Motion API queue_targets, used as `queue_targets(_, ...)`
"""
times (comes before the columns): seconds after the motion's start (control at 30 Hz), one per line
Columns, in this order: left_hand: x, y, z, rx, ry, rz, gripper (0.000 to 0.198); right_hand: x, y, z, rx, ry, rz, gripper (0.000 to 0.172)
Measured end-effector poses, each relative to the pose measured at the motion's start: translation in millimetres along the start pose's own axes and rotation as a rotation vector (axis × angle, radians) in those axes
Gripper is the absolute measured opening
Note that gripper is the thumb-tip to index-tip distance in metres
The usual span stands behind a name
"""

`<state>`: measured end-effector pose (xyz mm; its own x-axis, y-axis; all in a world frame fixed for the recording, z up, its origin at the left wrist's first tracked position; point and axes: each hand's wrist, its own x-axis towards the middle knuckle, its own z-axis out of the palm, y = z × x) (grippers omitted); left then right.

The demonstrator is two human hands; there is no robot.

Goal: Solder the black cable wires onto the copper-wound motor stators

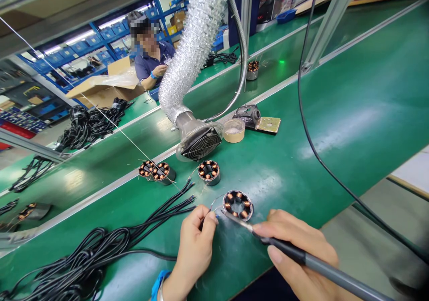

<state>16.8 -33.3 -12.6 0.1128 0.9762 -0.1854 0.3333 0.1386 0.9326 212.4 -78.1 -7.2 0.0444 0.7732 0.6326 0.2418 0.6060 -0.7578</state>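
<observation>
My left hand pinches the end of a black cable between thumb and fingers, where thin wire ends stick out. In my right hand is a soldering iron, held like a pen. Its tip points left, close to the wire ends by my left fingertips; whether they touch I cannot tell. Just beyond the tip lies a motor stator with copper windings, and a thin lead runs from it toward my left hand. Another stator stands a little farther back.
Bundled black cables lie at left. Two more stators sit near the metal rail. A fume extractor with a silver duct hangs over the bench, beside a tape roll and iron stand. A black cord hangs at right. A co-worker sits opposite.
</observation>
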Motion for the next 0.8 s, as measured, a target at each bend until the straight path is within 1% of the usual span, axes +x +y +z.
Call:
queue_targets(0.17, -0.9, 1.0, 0.1, 0.014, -0.003, 0.006, 0.037, -4.7, 5.4, 7.1, 0.057, 0.008, -0.017, 0.027)
queue_targets(0.47, -1.2, 2.6, 0.0, 0.067, -0.012, 0.020, 0.034, -8.1, 6.7, 9.3, 0.068, 0.004, -0.017, 0.028)
queue_targets(0.8, -1.9, 4.6, -0.2, 0.088, -0.013, 0.017, 0.034, 5.4, -4.6, -1.3, 0.022, -0.001, 0.007, 0.032)
